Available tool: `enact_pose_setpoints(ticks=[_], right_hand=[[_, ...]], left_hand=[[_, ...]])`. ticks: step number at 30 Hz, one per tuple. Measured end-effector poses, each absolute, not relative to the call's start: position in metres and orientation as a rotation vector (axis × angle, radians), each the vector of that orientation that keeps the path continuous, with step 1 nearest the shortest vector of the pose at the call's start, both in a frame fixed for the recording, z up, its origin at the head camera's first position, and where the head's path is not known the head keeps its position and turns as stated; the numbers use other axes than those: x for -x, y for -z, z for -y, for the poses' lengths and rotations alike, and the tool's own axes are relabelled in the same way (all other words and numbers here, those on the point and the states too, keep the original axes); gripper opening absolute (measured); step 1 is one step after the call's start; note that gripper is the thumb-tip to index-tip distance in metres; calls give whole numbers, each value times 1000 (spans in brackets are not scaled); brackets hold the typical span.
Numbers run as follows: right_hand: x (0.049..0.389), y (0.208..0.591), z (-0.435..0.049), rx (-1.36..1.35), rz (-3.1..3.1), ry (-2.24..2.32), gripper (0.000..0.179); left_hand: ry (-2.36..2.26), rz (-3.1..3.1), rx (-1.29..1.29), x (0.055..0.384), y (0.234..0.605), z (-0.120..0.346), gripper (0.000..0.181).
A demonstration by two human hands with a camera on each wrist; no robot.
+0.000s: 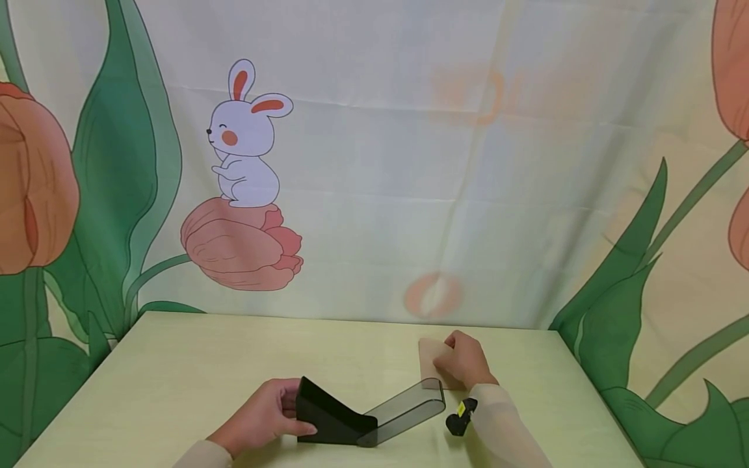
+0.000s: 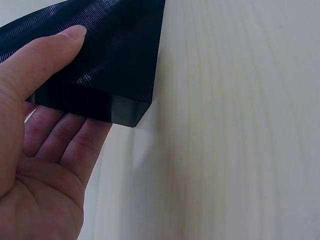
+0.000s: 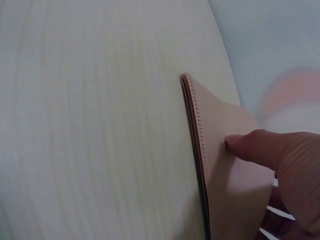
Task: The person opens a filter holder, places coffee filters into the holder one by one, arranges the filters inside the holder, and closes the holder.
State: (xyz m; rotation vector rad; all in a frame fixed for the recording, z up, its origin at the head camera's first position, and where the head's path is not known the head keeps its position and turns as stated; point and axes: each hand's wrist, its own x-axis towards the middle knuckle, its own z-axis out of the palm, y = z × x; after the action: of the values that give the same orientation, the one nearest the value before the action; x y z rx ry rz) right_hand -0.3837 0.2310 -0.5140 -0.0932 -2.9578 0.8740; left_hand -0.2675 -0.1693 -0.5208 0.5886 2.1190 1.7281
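My left hand (image 1: 266,416) grips a black wedge-shaped box (image 1: 328,416) from its left side, thumb on the near face and fingers behind. A clear smoky lid (image 1: 406,409) hangs open from the box's right end. In the left wrist view the box (image 2: 115,60) has a finely ribbed face, with the thumb across it. Farther back and to the right, my right hand (image 1: 468,361) pinches a thin stack of brown paper coffee filters (image 1: 430,357). In the right wrist view the coffee filters (image 3: 220,135) show crimped edges, the thumb lying on their top face.
The pale wooden table (image 1: 193,364) reaches back to a hanging cloth (image 1: 363,195) printed with a rabbit and tulips. A small black camera (image 1: 461,417) with a yellow label is worn on the right wrist, close to the lid's end.
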Motion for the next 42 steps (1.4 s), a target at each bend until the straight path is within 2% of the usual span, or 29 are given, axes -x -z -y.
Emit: enact_pose_setpoints(ticks=[6, 14, 25, 33, 42], right_hand=[[384, 513, -233, 66, 2996, -837, 46], [383, 510, -233, 105, 3031, -886, 34], [383, 504, -232, 79, 3044, -884, 41], [387, 506, -234, -45, 3049, -830, 45], [390, 511, -236, -37, 3045, -829, 36]], left_hand=[[-1731, -2125, -590, 267, 520, 170, 46], [-1730, -2133, -601, 267, 522, 169, 46], [-1732, -2129, -584, 267, 523, 170, 46], [-1739, -2121, -577, 267, 523, 169, 47], [-1746, -2108, -568, 267, 524, 169, 48]])
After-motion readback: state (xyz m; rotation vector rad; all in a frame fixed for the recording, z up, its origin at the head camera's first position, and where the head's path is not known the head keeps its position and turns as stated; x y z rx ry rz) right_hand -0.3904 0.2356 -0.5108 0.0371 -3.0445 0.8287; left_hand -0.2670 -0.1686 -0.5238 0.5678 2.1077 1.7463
